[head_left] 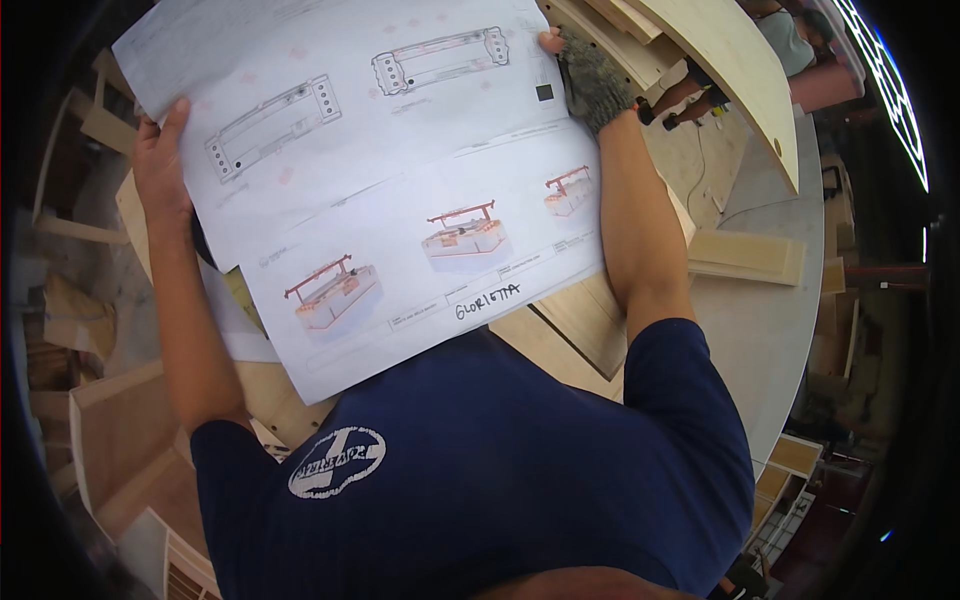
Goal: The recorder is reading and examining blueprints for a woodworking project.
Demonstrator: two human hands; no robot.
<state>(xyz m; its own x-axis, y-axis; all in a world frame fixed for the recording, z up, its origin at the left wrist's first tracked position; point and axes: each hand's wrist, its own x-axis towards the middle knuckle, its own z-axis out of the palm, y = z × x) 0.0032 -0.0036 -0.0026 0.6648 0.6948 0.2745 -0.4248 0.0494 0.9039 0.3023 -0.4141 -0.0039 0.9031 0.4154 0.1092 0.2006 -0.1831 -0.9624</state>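
I hold up a large white drawing sheet [420, 200] by its two side edges. Printed on it are line plans at the top and small coloured views of a counter-like structure below, with handwriting at the lower edge. My left hand [163, 160] is closed on the left edge, thumb on the front and fingers mostly behind the paper. On the right edge, my right hand [595, 82] wears a dark grey-green patterned glove and grips with its bare thumb tip showing on the front. The paper hides the rest of its fingers.
Beneath the sheet are wooden boards [590, 315], and a large curved plywood panel [745, 80] stands at the upper right. Flat wood pieces [745, 258] lie on a pale tabletop [740, 370]. Another person [785, 40] is at the far right. A wooden box [125, 440] is at the left.
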